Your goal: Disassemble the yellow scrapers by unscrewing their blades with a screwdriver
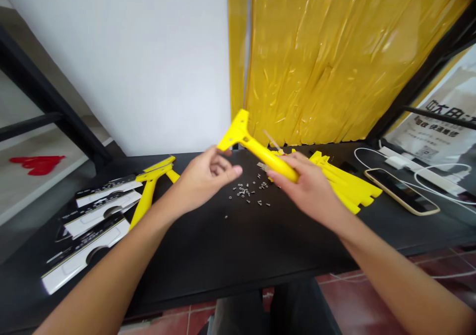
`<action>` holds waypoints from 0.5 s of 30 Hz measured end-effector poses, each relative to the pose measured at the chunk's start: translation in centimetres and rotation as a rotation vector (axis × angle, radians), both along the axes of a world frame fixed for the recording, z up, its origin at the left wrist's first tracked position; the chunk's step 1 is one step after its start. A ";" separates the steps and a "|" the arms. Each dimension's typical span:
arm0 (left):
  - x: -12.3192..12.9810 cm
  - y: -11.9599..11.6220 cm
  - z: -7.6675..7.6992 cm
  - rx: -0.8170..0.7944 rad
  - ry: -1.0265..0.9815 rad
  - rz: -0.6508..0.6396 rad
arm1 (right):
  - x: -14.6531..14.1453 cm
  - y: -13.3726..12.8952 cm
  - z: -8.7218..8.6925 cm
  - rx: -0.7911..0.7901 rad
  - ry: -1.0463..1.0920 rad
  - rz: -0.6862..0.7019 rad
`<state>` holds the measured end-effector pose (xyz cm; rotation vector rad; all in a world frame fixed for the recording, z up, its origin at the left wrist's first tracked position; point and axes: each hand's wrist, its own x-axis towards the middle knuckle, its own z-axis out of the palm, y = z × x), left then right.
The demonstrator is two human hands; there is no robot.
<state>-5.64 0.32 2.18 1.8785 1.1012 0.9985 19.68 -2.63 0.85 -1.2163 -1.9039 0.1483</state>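
My right hand (307,181) is closed around the handle of a yellow scraper (260,152), whose wide head tilts up to the left. A thin pale rod (272,140) sticks out near the fingers of that hand; its kind is not clear. At the lower left corner of the scraper head is my left hand (208,176), fingers curled and index finger partly hidden behind the head. Its thumb stands off to the right, touching nothing. Below both hands, small metal screws and nuts (245,191) lie scattered on the black table (238,251).
On the left, yellow scrapers (147,196) lie beside black-and-white packages (89,248). More yellow handles (344,181) are piled on the right, near a phone (401,191) and a white power strip (420,169) with cables. A white panel (148,67) and yellow plastic sheeting (316,62) rise behind.
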 end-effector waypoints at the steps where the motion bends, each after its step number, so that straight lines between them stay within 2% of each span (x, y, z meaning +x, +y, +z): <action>1: -0.9 0.1 -0.1 -0.070 0.254 -0.091 | 1.9 0.0 0.1 -0.004 -0.064 -0.065; 3: -2.2 0.2 -0.2 -0.198 0.657 -0.259 | 6.0 0.1 0.1 -0.010 -0.183 -0.221; 5: -2.8 0.0 -0.4 -0.229 0.829 -0.300 | 9.7 0.2 0.0 -0.062 -0.324 -0.390; 7: -2.5 -0.2 -0.6 -0.208 0.853 -0.315 | 12.4 0.3 -0.4 -0.170 -0.458 -0.490; 9: -1.8 -0.4 -0.9 -0.181 0.832 -0.340 | 14.1 0.6 -0.9 -0.243 -0.517 -0.522; 15: 0.0 -0.2 -2.7 -0.082 0.741 -0.363 | 15.5 2.1 -2.9 -0.375 -0.566 -0.510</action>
